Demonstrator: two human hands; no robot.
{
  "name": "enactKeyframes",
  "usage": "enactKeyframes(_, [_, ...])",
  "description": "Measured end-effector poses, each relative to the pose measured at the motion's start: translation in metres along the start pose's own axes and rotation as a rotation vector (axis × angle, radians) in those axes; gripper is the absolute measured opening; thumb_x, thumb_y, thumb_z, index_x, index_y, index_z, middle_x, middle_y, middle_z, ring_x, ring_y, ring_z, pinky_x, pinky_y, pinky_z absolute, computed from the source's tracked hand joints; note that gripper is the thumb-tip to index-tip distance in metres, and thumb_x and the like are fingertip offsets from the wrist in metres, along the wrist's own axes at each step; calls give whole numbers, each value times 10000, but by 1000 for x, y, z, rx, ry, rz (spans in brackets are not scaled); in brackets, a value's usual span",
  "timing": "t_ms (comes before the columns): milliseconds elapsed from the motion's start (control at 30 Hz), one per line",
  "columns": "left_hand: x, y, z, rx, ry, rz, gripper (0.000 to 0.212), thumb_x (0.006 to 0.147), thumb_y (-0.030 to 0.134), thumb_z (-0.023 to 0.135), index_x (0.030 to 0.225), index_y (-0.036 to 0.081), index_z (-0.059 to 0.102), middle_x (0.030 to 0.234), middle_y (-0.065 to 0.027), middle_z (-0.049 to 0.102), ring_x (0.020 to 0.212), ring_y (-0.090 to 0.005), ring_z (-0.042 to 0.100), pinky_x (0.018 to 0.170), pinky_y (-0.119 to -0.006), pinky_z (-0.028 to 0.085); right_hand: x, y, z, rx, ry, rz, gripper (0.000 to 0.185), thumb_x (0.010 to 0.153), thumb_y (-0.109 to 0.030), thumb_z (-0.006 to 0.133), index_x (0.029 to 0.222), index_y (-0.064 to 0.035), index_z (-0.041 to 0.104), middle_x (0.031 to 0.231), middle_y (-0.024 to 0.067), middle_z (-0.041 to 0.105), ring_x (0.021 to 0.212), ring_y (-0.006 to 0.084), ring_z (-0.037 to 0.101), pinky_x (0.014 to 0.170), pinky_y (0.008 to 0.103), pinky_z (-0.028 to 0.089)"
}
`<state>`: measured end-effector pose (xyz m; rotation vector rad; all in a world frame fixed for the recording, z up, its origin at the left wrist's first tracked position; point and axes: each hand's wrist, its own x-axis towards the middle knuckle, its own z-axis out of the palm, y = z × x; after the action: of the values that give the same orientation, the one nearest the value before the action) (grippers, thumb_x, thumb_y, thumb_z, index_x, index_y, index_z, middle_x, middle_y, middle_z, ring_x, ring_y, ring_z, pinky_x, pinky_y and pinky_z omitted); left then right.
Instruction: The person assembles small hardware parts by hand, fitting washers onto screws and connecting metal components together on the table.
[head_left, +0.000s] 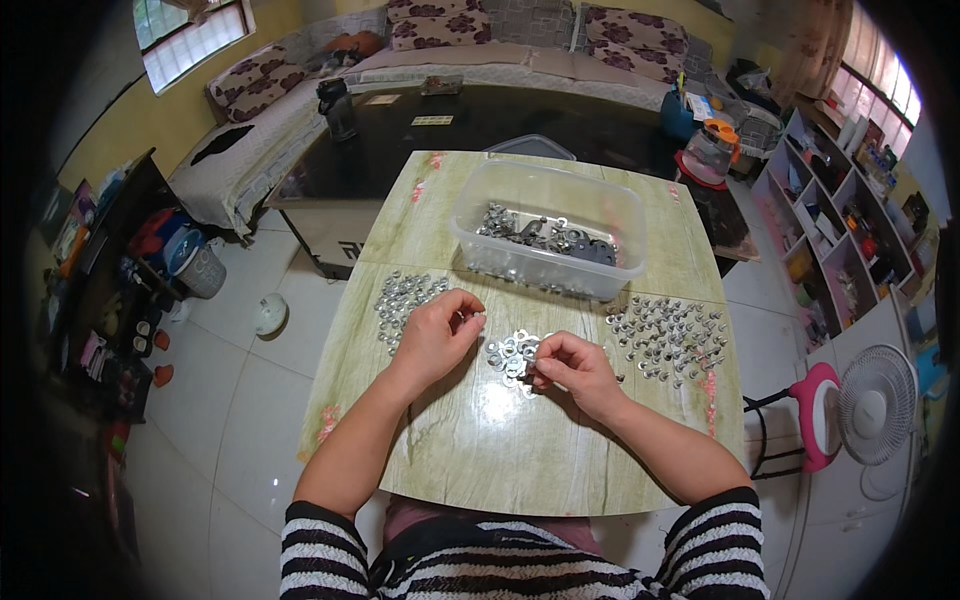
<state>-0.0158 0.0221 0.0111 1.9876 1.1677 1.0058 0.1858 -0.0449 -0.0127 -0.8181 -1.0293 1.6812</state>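
My left hand (439, 334) is over the table, thumb and forefinger pinched on a small metal part (481, 314), perhaps a nut. Beside it lies a spread of metal nuts (401, 300). At the middle is a heap of flat metal washers (514, 352). My right hand (581, 371) is at the heap's right edge, its fingertips closed on a small metal part that they mostly hide. Farther right, many bolts (667, 337) are spread out, most with their shanks up. Behind the hands stands a clear plastic container (551, 281) with mixed metal hardware (555, 236) inside.
The wood-patterned table (465, 465) abuts a dark low table (525, 112). A translucent lid (532, 144) lies behind the container. On the dark table are a bottle (337, 110) and a pitcher with an orange lid (712, 154). A white fan (874, 405) stands at right.
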Motion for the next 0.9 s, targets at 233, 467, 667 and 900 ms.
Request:
enactKeyframes(233, [0, 5, -7, 26, -72, 29, 128, 742, 89, 634, 839, 20, 588, 696, -14, 575, 566, -51, 503, 534, -205, 419, 0, -1, 1, -23, 10, -32, 80, 831, -75, 560, 878, -31, 513, 779, 13, 533, 688, 71, 517, 627, 207, 461])
enactKeyframes(467, [4, -4, -21, 139, 31, -3, 142, 708, 78, 644, 827, 13, 605, 711, -53, 591, 585, -105, 531, 559, -243, 442, -1, -3, 2, -28, 30, -25, 74, 833, -77, 556, 874, -35, 511, 775, 13, 530, 682, 71, 516, 623, 205, 460])
enactKeyframes(667, [4, -5, -23, 158, -49, -41, 129, 700, 74, 648, 804, 12, 605, 690, -65, 590, 603, -125, 550, 582, -251, 454, -1, -1, 1, -15, 31, -31, 76, 832, -75, 557, 877, -33, 513, 782, 23, 544, 683, 72, 519, 622, 203, 462])
enactKeyframes(900, [5, -13, -24, 237, -30, -21, 150, 676, 63, 657, 801, 1, 600, 718, -86, 593, 627, -168, 570, 600, -272, 464, -1, 1, -1, -38, 34, -62, 75, 829, -68, 557, 876, -28, 514, 781, 28, 550, 684, 73, 523, 623, 201, 460])
